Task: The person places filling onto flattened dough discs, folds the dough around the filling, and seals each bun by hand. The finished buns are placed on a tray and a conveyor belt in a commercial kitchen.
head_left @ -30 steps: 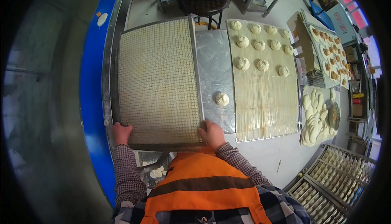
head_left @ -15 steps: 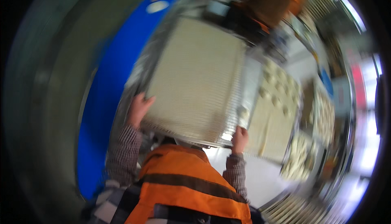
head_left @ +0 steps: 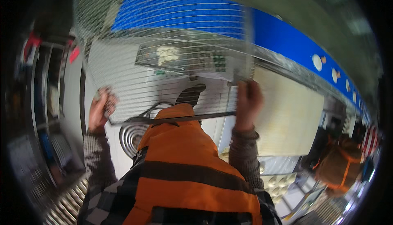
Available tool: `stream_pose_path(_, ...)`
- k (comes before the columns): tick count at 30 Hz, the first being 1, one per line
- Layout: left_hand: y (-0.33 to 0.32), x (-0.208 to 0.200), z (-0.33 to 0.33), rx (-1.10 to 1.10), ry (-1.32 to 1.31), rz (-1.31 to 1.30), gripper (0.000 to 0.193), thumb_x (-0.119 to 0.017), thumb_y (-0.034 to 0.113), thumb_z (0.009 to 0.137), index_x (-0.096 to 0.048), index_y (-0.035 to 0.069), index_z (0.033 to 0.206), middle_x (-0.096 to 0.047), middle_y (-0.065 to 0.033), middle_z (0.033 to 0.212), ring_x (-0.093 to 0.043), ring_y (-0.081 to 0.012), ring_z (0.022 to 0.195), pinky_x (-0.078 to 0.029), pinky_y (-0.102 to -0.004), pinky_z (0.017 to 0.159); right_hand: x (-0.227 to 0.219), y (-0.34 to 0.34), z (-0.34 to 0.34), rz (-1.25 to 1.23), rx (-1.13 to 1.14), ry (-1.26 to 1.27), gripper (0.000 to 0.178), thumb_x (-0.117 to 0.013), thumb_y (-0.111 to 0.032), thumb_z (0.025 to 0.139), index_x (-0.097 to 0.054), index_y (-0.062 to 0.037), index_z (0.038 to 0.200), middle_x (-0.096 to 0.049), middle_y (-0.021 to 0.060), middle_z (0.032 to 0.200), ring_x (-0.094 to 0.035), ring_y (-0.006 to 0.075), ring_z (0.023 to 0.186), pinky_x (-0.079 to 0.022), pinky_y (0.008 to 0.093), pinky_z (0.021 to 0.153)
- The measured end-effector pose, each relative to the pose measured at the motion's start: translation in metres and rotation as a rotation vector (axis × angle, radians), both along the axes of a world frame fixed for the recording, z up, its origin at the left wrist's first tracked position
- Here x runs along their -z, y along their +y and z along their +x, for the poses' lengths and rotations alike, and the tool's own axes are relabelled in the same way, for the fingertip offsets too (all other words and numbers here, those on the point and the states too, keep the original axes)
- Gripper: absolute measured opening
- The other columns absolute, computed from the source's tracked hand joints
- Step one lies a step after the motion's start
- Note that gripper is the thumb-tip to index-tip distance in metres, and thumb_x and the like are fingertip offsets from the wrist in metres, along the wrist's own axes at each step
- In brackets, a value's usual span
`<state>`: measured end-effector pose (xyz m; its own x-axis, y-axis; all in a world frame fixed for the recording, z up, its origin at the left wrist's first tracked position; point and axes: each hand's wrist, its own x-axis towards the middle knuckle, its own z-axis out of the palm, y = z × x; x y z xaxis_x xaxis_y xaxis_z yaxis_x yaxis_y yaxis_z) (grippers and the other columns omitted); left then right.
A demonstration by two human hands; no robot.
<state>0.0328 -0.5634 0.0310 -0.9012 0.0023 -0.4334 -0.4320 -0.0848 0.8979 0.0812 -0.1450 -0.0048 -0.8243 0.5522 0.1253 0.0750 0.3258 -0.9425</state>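
Both my hands carry a large wire rack (head_left: 172,102) with thin parallel wires, raised in front of me and tilted. My left hand (head_left: 102,107) is closed around its near left corner. On the other side, my right hand (head_left: 248,102) grips the right edge of the frame. Through the wires shows a pale lump (head_left: 168,54), perhaps dough, on a dark surface. Right of my right hand lies a broad cream cloth-like sheet (head_left: 290,110) on the worktop. Motion blurs the rack's far part.
A blue strip (head_left: 282,36) with several small white plates runs along the far side. Metal shelving (head_left: 45,102) stands at the left. Round nested steel rings (head_left: 130,140) are low beside my apron. Pale dough rounds (head_left: 280,180) lie at lower right, near another person (head_left: 342,165).
The wire rack has come up off the cream sheet in both hands. My view has turned left, so the sheet and the other person now appear to my right.
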Motion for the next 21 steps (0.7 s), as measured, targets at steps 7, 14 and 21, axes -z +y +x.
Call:
stream_pose_path(7,-0.147,0.053,0.208,-0.695,-0.357,-0.200,0.024,-0.058,0.035,0.095,-0.060,0.012,0.088,-0.058,0.0047,0.068,-0.043,-0.0015,0.045,-0.031,-0.0164,0.038,0.077,-0.232,-0.113,0.084,-0.863,-0.138,0.019,-0.063,-0.019,0.087,-0.060,-0.0011,0.092,-0.054,0.0159,0.067,-0.054,0.0309,0.061,-0.043,0.0374,0.057)
stream_pose_path(14,-0.139,0.099,0.225,-0.975,-0.602,0.259,0.024,-0.051,0.027,0.098,-0.059,0.008,0.085,-0.056,-0.0002,0.063,-0.038,-0.0053,0.039,-0.028,-0.0190,0.033,0.187,-0.317,-0.170,0.428,-1.326,-0.680,0.029,-0.057,-0.020,0.087,-0.056,0.0022,0.068,-0.054,0.0176,0.061,-0.054,0.0332,0.058,-0.044,0.0445,0.059)
stream_pose_path(21,-0.201,0.234,0.134,-0.855,-0.824,0.183,0.029,-0.050,0.020,0.096,-0.068,-0.003,0.091,-0.061,-0.0037,0.061,-0.048,-0.0075,0.042,-0.036,-0.0214,0.035,0.317,-0.286,-0.191,0.261,-1.089,-1.285,0.027,-0.062,-0.018,0.083,-0.066,0.0032,0.068,-0.063,0.0133,0.061,-0.060,0.0273,0.054,-0.048,0.0421,0.056)
